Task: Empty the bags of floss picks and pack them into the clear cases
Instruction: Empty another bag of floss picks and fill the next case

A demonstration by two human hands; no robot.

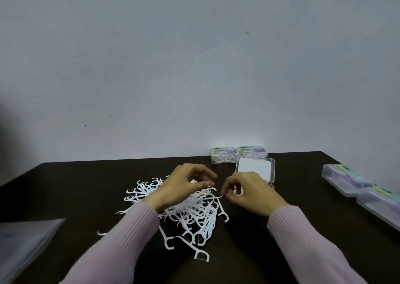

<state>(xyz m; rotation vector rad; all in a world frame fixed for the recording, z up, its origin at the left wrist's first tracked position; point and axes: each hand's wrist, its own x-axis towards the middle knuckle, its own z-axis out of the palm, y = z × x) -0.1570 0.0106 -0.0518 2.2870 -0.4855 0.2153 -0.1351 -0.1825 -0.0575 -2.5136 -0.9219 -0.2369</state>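
A loose heap of white floss picks [192, 216] lies on the dark table [75, 186] in front of me. My left hand [184, 186] hovers over the heap's far side, fingers curled and pinching a pick. My right hand [249, 193] is just right of the heap, fingers curled around what looks like a few picks. Right behind my right hand an open clear case [256, 168] lies with its lid up. Two closed, filled cases [223, 155] stand at the table's back edge against the wall.
Two larger clear cases with purple and green labels [368, 188] lie along the right edge. A clear plastic bag [23, 242] lies at the near left. One stray pick [101, 233] rests left of the heap. A pale wall rises behind the table.
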